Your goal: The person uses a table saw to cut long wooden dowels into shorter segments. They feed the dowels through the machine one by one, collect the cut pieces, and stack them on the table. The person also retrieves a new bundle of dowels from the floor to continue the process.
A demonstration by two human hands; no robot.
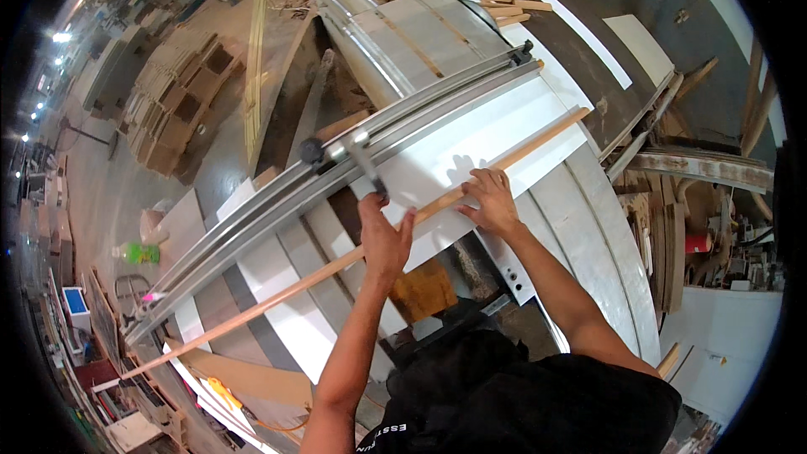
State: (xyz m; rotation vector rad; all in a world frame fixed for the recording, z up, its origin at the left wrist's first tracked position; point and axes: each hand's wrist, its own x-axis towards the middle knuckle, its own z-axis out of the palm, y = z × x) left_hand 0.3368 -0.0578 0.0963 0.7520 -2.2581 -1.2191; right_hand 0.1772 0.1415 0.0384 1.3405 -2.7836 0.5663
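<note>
A long, thin wooden strip (307, 284) lies slantwise across the metal machine table, from lower left to upper right. My left hand (387, 240) closes round it near its middle, with the thumb along its edge. The fingertips there are close to the dark end of a metal lever (366, 164); whether they touch it I cannot tell. Farther right, my right hand (492, 200) grips the same strip, fingers bent over the far side and thumb on the near side. White sheets (437, 155) lie beneath the strip.
A long metal fence rail (252, 223) runs beyond the strip, roughly alongside it. Short wood pieces (504, 10) are piled at the far right. Stacked boards (181, 105) stand on the floor at left, near a green bottle (139, 253). A yellow-orange tool (223, 393) sits at lower left.
</note>
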